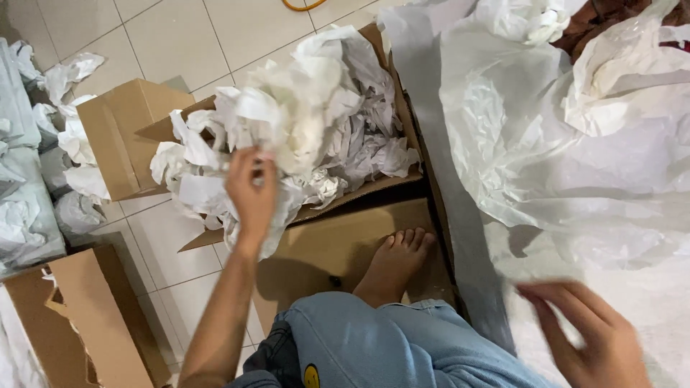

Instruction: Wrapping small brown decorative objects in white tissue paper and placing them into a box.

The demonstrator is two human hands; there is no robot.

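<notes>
Blue denim trouser legs (381, 345) fill the bottom of the view, and one bare foot (395, 262) rests on a flat cardboard flap (327, 248) just beyond them. Up from the knee, the left hand (251, 190) reaches forward with its fingers (248, 162) curled shut around a wad of crumpled white paper (295, 122). That paper is heaped in an open cardboard box (402, 126), directly above and to the right of the gripping fingers, spilling over the box edge toward the wrist. Left of those fingers stands a smaller cardboard box (115, 133) on the tiled floor (165, 43), with more crumpled white paper (72, 144) beside it. Below the left forearm lies a torn cardboard box (79, 316).

Off to the far side, the right hand (596, 338) hovers low, its fingers (557, 298) spread apart and slightly blurred, holding nothing. Just under and beyond its fingertips spreads a large white plastic sheet (568, 151), rumpled and covering most of that side. Between the sheet and the foot runs a grey strip (460, 215) along the box edge.
</notes>
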